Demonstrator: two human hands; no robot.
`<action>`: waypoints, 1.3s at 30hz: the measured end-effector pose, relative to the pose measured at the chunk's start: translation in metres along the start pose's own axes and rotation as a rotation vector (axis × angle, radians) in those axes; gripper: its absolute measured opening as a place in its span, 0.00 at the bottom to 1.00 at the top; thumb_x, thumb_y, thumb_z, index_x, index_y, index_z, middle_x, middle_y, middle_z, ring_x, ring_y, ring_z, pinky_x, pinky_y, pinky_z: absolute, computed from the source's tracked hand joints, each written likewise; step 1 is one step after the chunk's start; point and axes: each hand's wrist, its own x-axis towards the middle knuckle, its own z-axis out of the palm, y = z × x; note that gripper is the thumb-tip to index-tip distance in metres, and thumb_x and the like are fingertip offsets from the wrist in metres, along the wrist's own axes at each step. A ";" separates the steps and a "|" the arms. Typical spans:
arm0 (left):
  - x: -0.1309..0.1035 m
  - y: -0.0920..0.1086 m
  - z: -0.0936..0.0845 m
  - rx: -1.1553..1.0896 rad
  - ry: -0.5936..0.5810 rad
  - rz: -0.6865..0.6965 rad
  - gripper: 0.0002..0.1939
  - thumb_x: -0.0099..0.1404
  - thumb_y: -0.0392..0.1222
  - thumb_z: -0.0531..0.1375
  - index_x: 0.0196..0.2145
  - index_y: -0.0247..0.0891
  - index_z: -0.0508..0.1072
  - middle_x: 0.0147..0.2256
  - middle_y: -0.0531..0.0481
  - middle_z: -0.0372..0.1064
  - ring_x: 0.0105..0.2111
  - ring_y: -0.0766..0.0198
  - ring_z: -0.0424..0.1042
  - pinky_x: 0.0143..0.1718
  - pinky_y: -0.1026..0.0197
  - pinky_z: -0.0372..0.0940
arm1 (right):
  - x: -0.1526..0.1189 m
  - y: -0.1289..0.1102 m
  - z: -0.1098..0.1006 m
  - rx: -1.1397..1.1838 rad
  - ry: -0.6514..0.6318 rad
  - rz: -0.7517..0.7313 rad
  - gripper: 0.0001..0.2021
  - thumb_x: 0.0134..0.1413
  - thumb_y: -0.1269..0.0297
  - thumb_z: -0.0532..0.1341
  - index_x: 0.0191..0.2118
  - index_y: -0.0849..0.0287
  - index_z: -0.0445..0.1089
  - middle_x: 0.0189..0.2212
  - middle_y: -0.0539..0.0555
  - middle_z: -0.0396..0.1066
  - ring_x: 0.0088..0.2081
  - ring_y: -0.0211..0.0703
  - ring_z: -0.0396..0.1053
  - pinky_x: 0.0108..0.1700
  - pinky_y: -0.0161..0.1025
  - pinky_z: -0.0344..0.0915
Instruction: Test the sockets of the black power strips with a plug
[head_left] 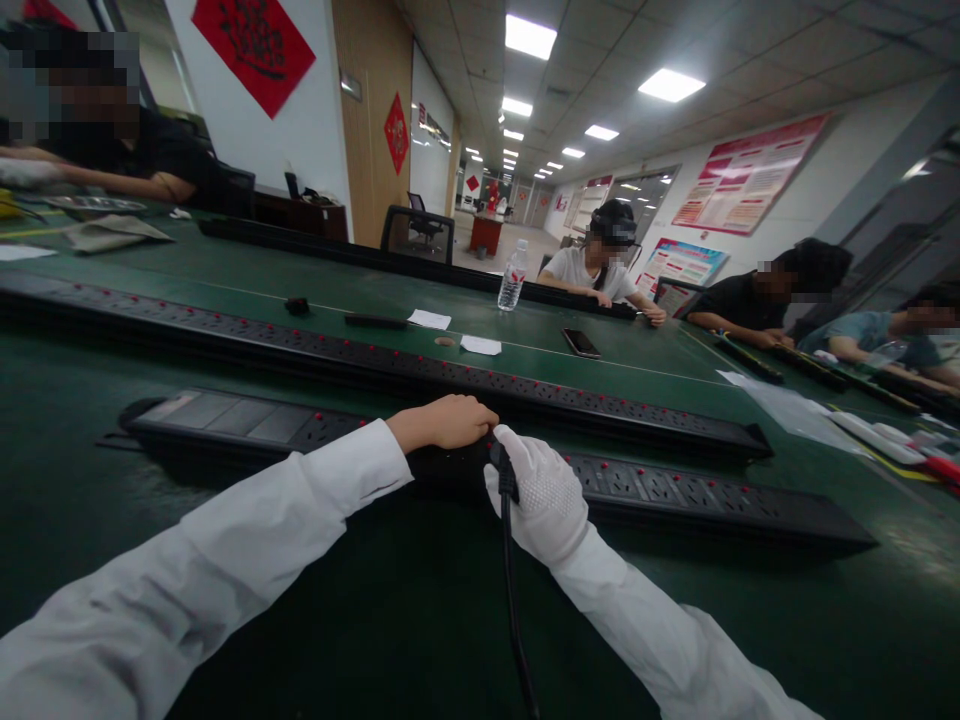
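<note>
A long black power strip [660,487] with red buttons and rows of sockets lies across the table just in front of me. My left hand [448,420], bare, is closed over the strip's middle with its fingers curled down on the far side; the fingertips are hidden. Right beside it, my right hand [546,492] in a white dotted glove grips a black plug [504,472]. The plug is over the strip's sockets; its pins are out of sight, so I cannot tell whether they are inserted. From the plug, a black cable [514,610] hangs down toward me.
Behind lies a second, longer black power strip [360,357]. Further back are a water bottle [513,276], a phone [581,342], paper slips [480,345] and a black bar [375,321]. People sit around the green table [337,610], one person [607,255] across from me.
</note>
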 end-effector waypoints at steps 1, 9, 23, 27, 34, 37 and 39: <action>0.000 0.000 0.000 0.018 0.009 -0.006 0.15 0.63 0.42 0.44 0.35 0.41 0.69 0.36 0.50 0.70 0.34 0.61 0.69 0.34 0.60 0.61 | 0.000 0.000 0.000 0.000 0.001 0.001 0.21 0.53 0.61 0.53 0.53 0.62 0.56 0.44 0.58 0.65 0.45 0.45 0.62 0.46 0.42 0.61; 0.001 -0.002 -0.006 0.083 0.150 -0.166 0.15 0.61 0.42 0.45 0.36 0.44 0.70 0.33 0.52 0.71 0.32 0.60 0.70 0.32 0.60 0.60 | 0.000 0.000 -0.001 0.008 -0.020 0.003 0.22 0.53 0.61 0.53 0.54 0.62 0.55 0.44 0.57 0.65 0.45 0.45 0.62 0.45 0.42 0.62; 0.000 0.001 -0.008 0.253 0.171 -0.229 0.15 0.60 0.42 0.45 0.36 0.41 0.70 0.31 0.46 0.71 0.31 0.57 0.70 0.32 0.57 0.59 | 0.000 -0.001 -0.002 -0.005 -0.013 -0.002 0.22 0.53 0.61 0.52 0.54 0.62 0.55 0.44 0.58 0.65 0.44 0.45 0.62 0.44 0.42 0.62; -0.001 0.005 -0.009 0.276 0.180 -0.229 0.15 0.60 0.42 0.45 0.34 0.37 0.70 0.31 0.43 0.71 0.31 0.56 0.70 0.32 0.57 0.59 | 0.000 -0.001 -0.002 -0.007 -0.011 -0.007 0.22 0.53 0.61 0.52 0.53 0.62 0.55 0.44 0.58 0.65 0.44 0.45 0.62 0.44 0.42 0.62; -0.004 0.012 -0.010 0.313 0.234 -0.179 0.13 0.59 0.40 0.47 0.33 0.35 0.69 0.31 0.43 0.71 0.32 0.56 0.69 0.31 0.58 0.58 | 0.001 0.000 -0.001 -0.008 0.003 -0.019 0.22 0.53 0.62 0.52 0.53 0.63 0.55 0.43 0.58 0.66 0.43 0.45 0.63 0.43 0.42 0.63; -0.002 0.012 -0.008 0.318 0.225 -0.209 0.13 0.60 0.40 0.46 0.34 0.35 0.69 0.31 0.43 0.71 0.33 0.55 0.70 0.32 0.57 0.59 | 0.001 -0.001 -0.001 -0.008 -0.007 -0.011 0.22 0.53 0.62 0.52 0.53 0.63 0.55 0.43 0.58 0.66 0.43 0.45 0.63 0.44 0.42 0.63; 0.000 0.011 -0.006 0.323 0.209 -0.240 0.13 0.60 0.40 0.46 0.34 0.35 0.69 0.32 0.42 0.71 0.33 0.54 0.70 0.32 0.56 0.59 | 0.001 -0.001 -0.001 -0.007 -0.017 -0.001 0.22 0.53 0.62 0.52 0.53 0.63 0.55 0.43 0.58 0.66 0.44 0.45 0.63 0.44 0.42 0.62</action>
